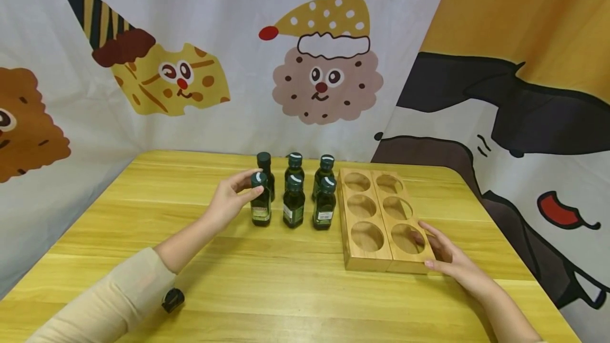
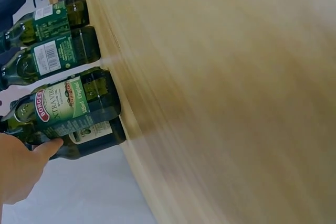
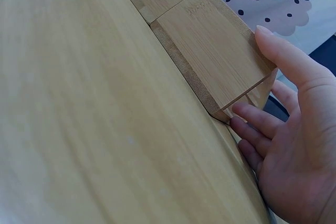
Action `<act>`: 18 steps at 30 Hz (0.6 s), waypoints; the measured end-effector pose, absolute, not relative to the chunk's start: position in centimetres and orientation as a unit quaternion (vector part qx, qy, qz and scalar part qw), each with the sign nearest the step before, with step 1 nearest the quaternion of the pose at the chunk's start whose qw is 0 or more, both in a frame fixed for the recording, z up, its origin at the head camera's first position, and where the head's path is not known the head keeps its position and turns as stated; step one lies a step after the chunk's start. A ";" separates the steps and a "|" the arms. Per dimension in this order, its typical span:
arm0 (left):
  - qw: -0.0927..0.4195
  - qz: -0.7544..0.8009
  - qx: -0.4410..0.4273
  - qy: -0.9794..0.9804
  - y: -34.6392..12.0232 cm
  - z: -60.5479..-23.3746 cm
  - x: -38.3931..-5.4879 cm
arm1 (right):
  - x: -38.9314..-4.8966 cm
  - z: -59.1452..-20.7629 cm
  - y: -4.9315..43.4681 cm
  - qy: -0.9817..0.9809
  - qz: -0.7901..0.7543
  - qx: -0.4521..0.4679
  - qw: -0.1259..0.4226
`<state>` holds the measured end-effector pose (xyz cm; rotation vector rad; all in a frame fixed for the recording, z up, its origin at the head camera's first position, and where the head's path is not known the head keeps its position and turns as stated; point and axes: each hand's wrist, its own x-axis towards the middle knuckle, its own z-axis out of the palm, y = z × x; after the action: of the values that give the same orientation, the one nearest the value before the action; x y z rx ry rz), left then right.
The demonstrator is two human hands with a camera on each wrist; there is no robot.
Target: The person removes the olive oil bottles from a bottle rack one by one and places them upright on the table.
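Note:
My left hand [image 1: 230,195] reaches to the front-left olive oil bottle [image 1: 260,213], its thumb and fingers around the upper part below the dark cap. This bottle's green-and-cream label shows in the left wrist view, with the thumb [image 2: 48,149] near its neck. Behind it stands another dark bottle [image 1: 264,162]; to the right are a front-middle bottle [image 1: 293,208] and a front-right bottle [image 1: 324,210]. At the right, my right hand [image 1: 450,258] holds the near right corner of a wooden holder [image 1: 367,263] with round holes. Its thumb [image 3: 281,51] lies along the corner edge.
Two more bottles stand upright in the back row, one in the middle [image 1: 295,162] and one at the right [image 1: 326,164], beside the holder. A small black object [image 1: 173,299] shows by the left sleeve. A cartoon-printed curtain [image 1: 190,136] hangs behind the wooden table [image 1: 267,290].

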<state>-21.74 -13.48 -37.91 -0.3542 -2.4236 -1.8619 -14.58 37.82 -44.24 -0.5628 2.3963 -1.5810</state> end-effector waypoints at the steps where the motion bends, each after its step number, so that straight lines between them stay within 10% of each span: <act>1: 0.032 -0.605 -0.116 -0.787 -13.5 -37.9 -21.7 | -14.6 -44.2 37.8 0.812 -0.541 -0.192 0.108; 18: 0.017 -0.624 -0.134 -0.770 -14.4 -36.4 -22.1 | -14.6 -43.0 38.4 0.818 -0.518 -0.241 0.072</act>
<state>-22.05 -14.42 -36.44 -0.4153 -2.3937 -1.9386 -14.58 38.36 -43.01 -0.7228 2.4570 -1.5576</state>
